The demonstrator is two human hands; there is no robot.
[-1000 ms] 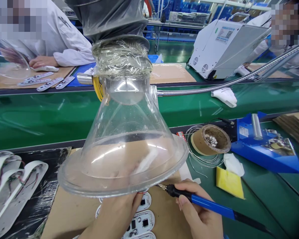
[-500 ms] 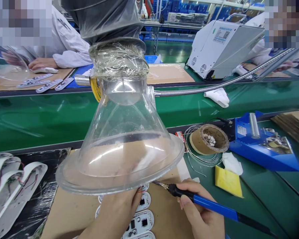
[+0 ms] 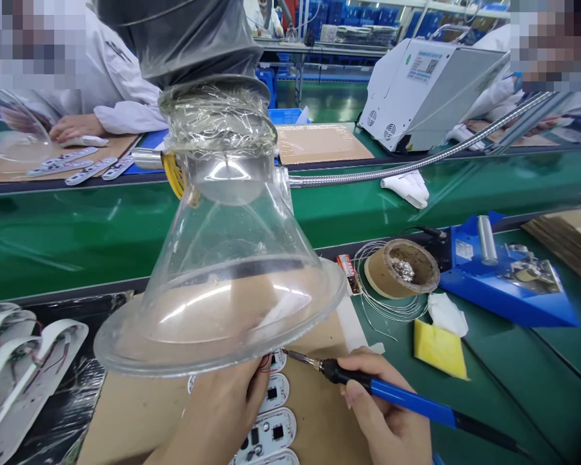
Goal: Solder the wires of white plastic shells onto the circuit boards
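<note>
My right hand (image 3: 390, 423) grips a blue-handled soldering iron (image 3: 407, 402); its metal tip points left at a strip of white circuit boards (image 3: 271, 416) lying on a brown cardboard sheet (image 3: 135, 413). My left hand (image 3: 220, 416) rests on the boards just under a clear funnel-shaped fume hood (image 3: 223, 284), pinching thin red wires beside the iron's tip. The hood's rim hides the far end of the board strip and my left fingertips.
A solder wire spool (image 3: 403, 271), yellow sponge (image 3: 439, 349), white tissue (image 3: 446, 313) and blue iron stand (image 3: 506, 281) lie to the right. White housings (image 3: 24, 361) are stacked at left. A green conveyor belt (image 3: 68, 232) runs across; people in white coats work beyond it.
The iron's tip has moved left, closer to the boards and my left hand. The view has shifted slightly, so the hood and bench items sit further left in the frame.
</note>
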